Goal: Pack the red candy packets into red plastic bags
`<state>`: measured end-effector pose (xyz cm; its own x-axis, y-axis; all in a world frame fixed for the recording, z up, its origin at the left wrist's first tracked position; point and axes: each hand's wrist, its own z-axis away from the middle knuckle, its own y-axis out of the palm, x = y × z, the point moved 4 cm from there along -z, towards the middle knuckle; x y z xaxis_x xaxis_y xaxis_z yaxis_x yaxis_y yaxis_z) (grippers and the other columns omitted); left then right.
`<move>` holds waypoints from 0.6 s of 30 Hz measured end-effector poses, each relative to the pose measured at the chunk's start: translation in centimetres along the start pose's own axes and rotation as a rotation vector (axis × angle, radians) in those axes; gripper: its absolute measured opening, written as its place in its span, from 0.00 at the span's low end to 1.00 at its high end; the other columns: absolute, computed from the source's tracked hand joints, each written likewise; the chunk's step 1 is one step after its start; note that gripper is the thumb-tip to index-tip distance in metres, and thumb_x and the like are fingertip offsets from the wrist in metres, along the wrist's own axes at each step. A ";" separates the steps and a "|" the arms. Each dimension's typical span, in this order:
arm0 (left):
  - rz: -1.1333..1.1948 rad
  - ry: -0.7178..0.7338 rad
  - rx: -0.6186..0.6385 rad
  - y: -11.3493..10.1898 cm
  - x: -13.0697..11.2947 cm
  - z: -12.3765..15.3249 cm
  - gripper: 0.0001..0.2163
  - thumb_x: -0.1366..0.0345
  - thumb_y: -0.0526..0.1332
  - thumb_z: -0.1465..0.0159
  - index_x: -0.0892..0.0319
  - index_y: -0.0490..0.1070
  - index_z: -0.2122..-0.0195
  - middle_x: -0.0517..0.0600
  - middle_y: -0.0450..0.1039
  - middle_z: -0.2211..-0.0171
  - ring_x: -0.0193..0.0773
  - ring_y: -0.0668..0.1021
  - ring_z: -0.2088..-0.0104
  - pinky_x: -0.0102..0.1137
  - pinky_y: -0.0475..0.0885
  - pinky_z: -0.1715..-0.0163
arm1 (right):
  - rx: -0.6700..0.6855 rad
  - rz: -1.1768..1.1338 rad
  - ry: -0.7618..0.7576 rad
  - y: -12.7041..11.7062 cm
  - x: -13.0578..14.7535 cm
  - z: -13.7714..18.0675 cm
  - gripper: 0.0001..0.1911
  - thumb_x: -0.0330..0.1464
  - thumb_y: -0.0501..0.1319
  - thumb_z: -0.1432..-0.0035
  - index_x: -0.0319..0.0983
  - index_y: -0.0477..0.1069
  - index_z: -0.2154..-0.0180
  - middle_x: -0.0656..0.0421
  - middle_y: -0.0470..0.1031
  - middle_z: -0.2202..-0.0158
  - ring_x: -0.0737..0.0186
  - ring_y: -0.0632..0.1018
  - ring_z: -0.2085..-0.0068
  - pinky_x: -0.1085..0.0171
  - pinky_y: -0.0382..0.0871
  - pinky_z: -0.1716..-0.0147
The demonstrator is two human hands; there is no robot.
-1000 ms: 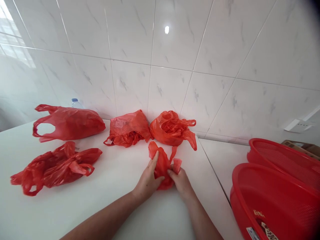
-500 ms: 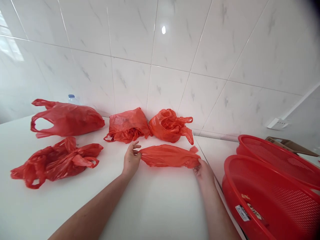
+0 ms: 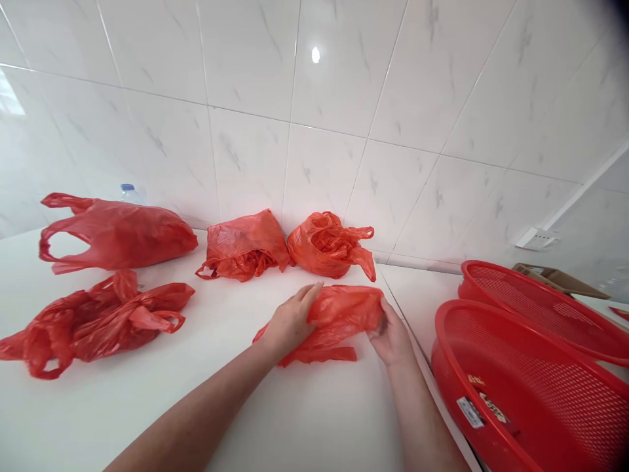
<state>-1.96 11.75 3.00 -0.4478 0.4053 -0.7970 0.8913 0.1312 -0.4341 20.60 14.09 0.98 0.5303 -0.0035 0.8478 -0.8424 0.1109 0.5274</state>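
Note:
A thin red plastic bag (image 3: 346, 311) is stretched between my hands, just above or on the white tabletop. Its loose lower edge and left end hang below my left hand. My left hand (image 3: 293, 320) is closed on the bag's left part, the fingertips partly hidden against the film. At the right end my right hand (image 3: 392, 333) grips the bag, thumb near the upper corner and the other fingers curled beneath. Just behind my hands sits a crumpled red bag (image 3: 322, 249) with handles, touching a second stuffed red bag (image 3: 248, 246).
To the left lie a full red bag (image 3: 132, 236) and a twisted red bag (image 3: 108, 321). A blue-capped bottle (image 3: 128, 192) stands behind. Red mesh baskets (image 3: 496, 334) fill the right side, with cardboard (image 3: 560, 278) beyond. A tiled wall (image 3: 246, 78) bounds the back.
My left hand has moved right along the bag, closer to my right hand. The bag has gone from stretched long to bunched, its left end now folded down.

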 end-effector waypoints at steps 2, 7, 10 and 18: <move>0.147 -0.168 -0.048 1.1 0.7 -0.6 0.09 0.69 0.60 0.46 0.55 0.73 0.64 0.49 0.75 0.65 0.42 0.76 0.64 0.35 0.68 0.63 | -0.006 0.082 -0.101 0.7 0.9 0.5 0.20 0.48 0.65 0.54 0.40 0.68 0.67 0.64 0.70 0.74 0.71 0.68 0.78 0.70 0.62 0.81; 0.392 -0.394 -0.177 3.1 2.4 -1.1 0.04 0.63 0.55 0.42 0.57 0.63 0.70 0.44 0.66 0.78 0.31 0.67 0.80 0.26 0.62 0.80 | -0.269 0.385 -0.444 2.3 2.2 3.4 0.15 0.42 0.63 0.47 0.40 0.62 0.73 0.68 0.61 0.78 0.73 0.61 0.79 0.71 0.57 0.80; 0.577 -0.500 -0.205 3.8 2.6 -0.5 0.06 0.60 0.54 0.41 0.57 0.60 0.69 0.43 0.65 0.77 0.29 0.67 0.82 0.25 0.61 0.83 | -0.279 0.681 -0.762 4.5 2.3 6.3 0.11 0.38 0.59 0.42 0.40 0.62 0.72 0.65 0.64 0.76 0.70 0.65 0.76 0.70 0.61 0.76; 0.885 -0.604 -0.152 2.9 1.0 2.0 0.09 0.61 0.62 0.47 0.59 0.62 0.72 0.44 0.66 0.78 0.30 0.69 0.79 0.24 0.65 0.80 | 0.181 1.433 -0.498 6.2 -3.0 4.2 0.15 0.30 0.49 0.40 0.42 0.66 0.53 0.54 0.71 0.53 0.58 0.73 0.53 0.61 0.68 0.59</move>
<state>0.08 10.71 0.10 0.4352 -0.0958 -0.8952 0.8965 0.1382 0.4210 13.39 10.61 1.92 -0.7699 -0.3296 0.5465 -0.6214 0.1922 -0.7595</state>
